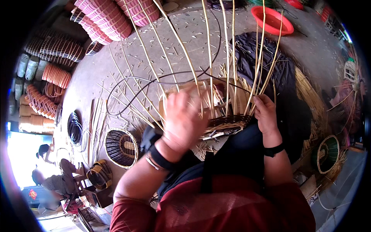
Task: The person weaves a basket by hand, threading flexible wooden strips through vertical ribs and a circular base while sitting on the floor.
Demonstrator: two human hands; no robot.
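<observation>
A partly woven basket (pixel 230 123) sits at my lap, with a dark woven band and long pale upright rods (pixel 209 46) fanning out above it. My right hand (pixel 265 114) is closed in a pinch at the basket's right side, beside the pale rods, where a dark weaving strand (pixel 170 82) reaches its fingers. From there the strand runs left across the rods and loops out over the floor. My left hand (pixel 184 116) is over the basket's left side, in front of the rods. Motion smears it, so its fingers and anything in them cannot be made out.
Finished baskets (pixel 122 148) stand at left, near a coil of dark strands (pixel 75 126). Stacked pink baskets (pixel 104 19) are at the far left. A red basin (pixel 272 21) stands far right, beyond dark cloth (pixel 270 54). Another person (pixel 58 181) sits at left. Cuttings litter the floor.
</observation>
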